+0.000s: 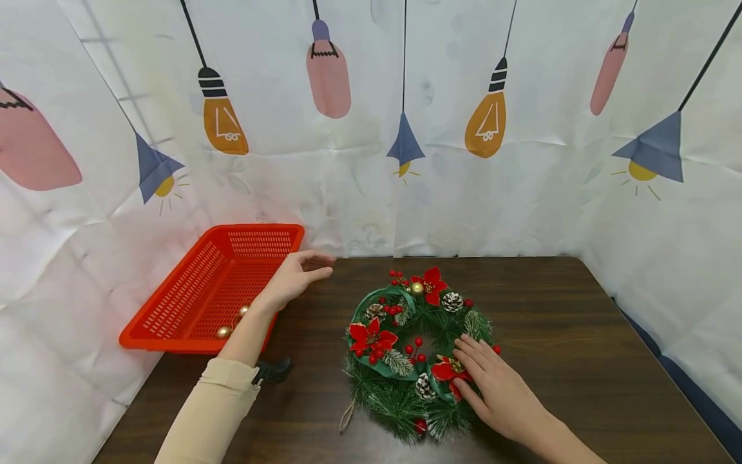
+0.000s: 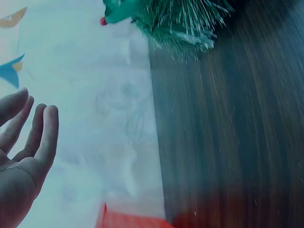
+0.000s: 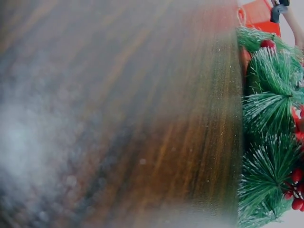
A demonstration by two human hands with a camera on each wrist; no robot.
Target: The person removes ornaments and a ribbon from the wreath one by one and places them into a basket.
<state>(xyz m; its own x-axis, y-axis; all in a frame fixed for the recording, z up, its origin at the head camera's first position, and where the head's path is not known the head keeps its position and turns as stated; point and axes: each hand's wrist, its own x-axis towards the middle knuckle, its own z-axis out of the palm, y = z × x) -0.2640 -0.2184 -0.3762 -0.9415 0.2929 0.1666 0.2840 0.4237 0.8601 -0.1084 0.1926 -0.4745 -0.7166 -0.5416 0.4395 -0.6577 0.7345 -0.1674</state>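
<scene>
A green Christmas wreath lies on the table, decked with red poinsettias, pine cones, red berries and a gold ball at its far side. Green ribbon winds along its left part. My right hand rests on the wreath's right side with fairly straight fingers, beside and partly over one poinsettia. In the air between basket and wreath, my left hand holds nothing, its fingers loosely bent; the left wrist view shows those fingers apart from the wreath.
A red plastic basket stands at the table's left, with a few gold balls inside; my left forearm crosses its near right corner. A twine loop sticks out from the wreath's near left. Behind the brown table hangs a printed white cloth.
</scene>
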